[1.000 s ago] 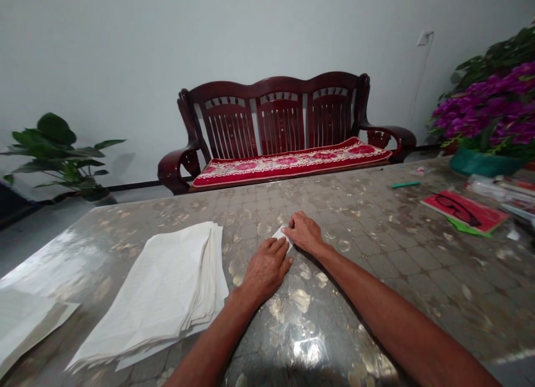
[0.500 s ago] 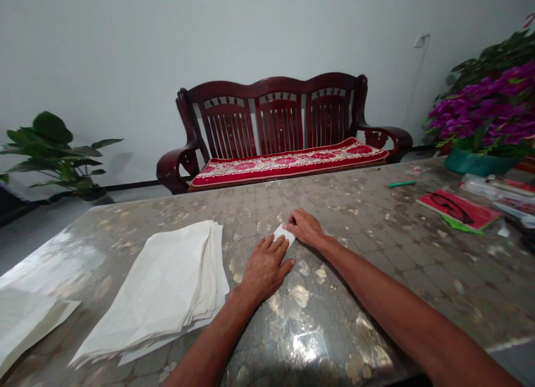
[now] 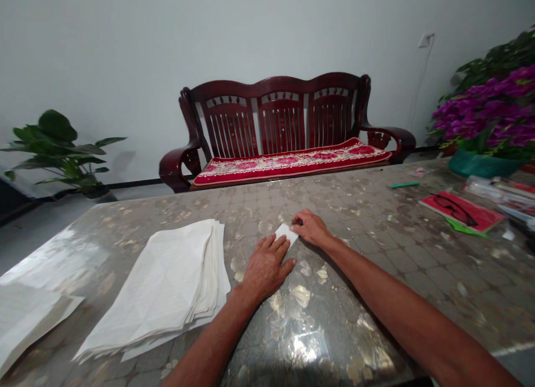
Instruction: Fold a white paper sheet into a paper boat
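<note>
A small folded piece of white paper [image 3: 286,233] lies on the patterned tabletop between my two hands. My left hand [image 3: 267,264] rests flat with its fingers stretched over the paper's near left part, pressing it to the table. At the paper's right edge is my right hand [image 3: 310,226], its fingers curled and the thumb and forefinger pinched together at that edge. The tips of the right fingers are partly hidden, but they touch the paper. Left of my left hand sits a stack of white paper sheets [image 3: 167,281], creased and slightly uneven.
More paper [image 3: 29,320] lies at the table's left edge. To the right are a green pen [image 3: 405,185], a red booklet [image 3: 480,214] with dark glasses on it, and purple flowers [image 3: 493,111] in a green pot. A wooden bench [image 3: 280,122] stands beyond the table.
My right hand has shifted slightly along the paper's right edge, uncovering a little more of it. My left hand stays on the paper. The whole view has moved slightly.
</note>
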Tool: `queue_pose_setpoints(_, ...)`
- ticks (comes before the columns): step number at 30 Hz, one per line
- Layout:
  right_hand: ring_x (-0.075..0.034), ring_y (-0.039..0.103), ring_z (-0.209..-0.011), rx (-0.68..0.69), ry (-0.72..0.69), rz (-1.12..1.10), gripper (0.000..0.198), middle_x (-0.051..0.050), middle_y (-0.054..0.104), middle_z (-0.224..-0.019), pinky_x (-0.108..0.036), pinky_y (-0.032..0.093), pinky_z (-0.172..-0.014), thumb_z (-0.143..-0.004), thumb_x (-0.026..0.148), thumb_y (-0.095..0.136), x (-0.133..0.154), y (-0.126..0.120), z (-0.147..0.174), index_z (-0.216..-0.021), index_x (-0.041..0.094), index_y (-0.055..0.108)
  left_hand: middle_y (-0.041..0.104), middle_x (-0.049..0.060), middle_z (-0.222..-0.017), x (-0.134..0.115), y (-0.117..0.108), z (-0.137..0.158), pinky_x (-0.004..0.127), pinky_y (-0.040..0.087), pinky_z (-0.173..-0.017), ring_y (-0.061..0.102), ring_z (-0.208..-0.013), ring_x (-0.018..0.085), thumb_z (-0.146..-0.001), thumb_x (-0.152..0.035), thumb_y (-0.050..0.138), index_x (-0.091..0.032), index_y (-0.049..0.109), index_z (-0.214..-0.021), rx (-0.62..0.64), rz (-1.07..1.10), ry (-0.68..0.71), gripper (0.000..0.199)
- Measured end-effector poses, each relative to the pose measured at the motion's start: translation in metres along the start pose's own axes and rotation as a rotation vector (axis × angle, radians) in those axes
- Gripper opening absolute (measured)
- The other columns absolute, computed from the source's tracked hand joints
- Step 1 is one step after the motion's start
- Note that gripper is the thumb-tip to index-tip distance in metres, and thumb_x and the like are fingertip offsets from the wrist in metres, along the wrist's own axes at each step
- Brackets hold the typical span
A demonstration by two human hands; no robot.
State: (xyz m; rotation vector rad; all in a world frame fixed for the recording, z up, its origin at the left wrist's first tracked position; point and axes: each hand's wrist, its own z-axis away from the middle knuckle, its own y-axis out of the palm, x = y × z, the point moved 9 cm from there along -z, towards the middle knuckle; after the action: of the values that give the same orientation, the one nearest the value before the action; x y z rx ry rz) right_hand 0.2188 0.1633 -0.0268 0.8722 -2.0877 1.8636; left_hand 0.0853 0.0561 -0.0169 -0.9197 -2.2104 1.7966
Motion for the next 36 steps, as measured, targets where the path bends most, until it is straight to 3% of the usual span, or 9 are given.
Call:
queue_pose_setpoints(6,-0.021,0.062,-0.093,-0.024,0.099,0.205,0.019,-0.007,0.067,-0.104,-0.031,0.044,-0.082,-0.086,0.039,0.067,0.019,0.002,-0.013,-0.093,0.022,0.071,0.057,0.007,-0.147,-0.001,0.001,-0.001,0.055,0.033,-0.117,0.045,-0.139,0.035,-0.096,-0.042,0.056,-0.022,0.057,-0.140,0.036,-0.009,-0.006,0.049)
queue_pose_setpoints(12,-0.019,0.062,-0.089,0.038,0.117,0.136,0.033,-0.007,0.067,-0.103,-0.030,0.042,-0.080,-0.098,0.046,0.047,0.015,0.005,-0.019,-0.094,0.023,0.070,0.058,0.007,-0.146,-0.001,-0.001,0.000,0.053,0.033,-0.117,0.046,-0.139,0.032,-0.096,-0.043,0.056,-0.024,0.057,-0.139,0.007,-0.007,-0.003,0.047)
queue_pose_setpoints(16,-0.022,0.061,-0.094,-0.010,0.095,0.164,0.043,-0.007,0.066,-0.105,-0.032,0.042,-0.084,-0.083,0.063,0.065,0.018,0.005,-0.010,-0.097,0.022,0.069,0.059,0.007,-0.145,-0.003,-0.001,-0.001,0.053,0.034,-0.117,0.046,-0.138,0.033,-0.096,-0.043,0.055,-0.023,0.057,-0.139,0.008,-0.026,0.010,0.047)
queue_pose_setpoints(20,-0.025,0.059,-0.102,-0.071,0.052,0.236,0.043,-0.009,0.064,-0.108,-0.037,0.041,-0.090,-0.083,0.059,0.068,0.026,0.007,-0.002,-0.101,0.021,0.068,0.057,0.008,-0.147,-0.003,0.001,0.000,0.054,0.034,-0.118,0.045,-0.140,0.034,-0.099,-0.045,0.051,-0.021,0.055,-0.141,0.033,-0.066,0.021,0.049)
queue_pose_setpoints(30,-0.025,0.058,-0.103,-0.025,-0.009,0.285,0.039,-0.009,0.064,-0.109,-0.036,0.042,-0.090,-0.089,0.058,0.061,0.031,0.006,-0.004,-0.102,0.022,0.067,0.049,0.010,-0.154,-0.003,0.007,0.016,0.053,0.033,-0.120,0.038,-0.146,0.033,-0.102,-0.049,0.043,-0.019,0.048,-0.147,0.094,-0.103,0.119,0.054)
queue_pose_setpoints(36,-0.025,0.060,-0.103,-0.044,0.116,0.294,0.030,-0.011,0.065,-0.110,-0.035,0.043,-0.088,-0.089,0.050,0.062,0.035,0.003,-0.010,-0.096,0.021,0.068,0.051,0.010,-0.152,-0.006,0.001,0.013,0.053,0.034,-0.119,0.041,-0.143,0.033,-0.099,-0.046,0.049,-0.019,0.052,-0.144,0.101,-0.080,0.092,0.052)
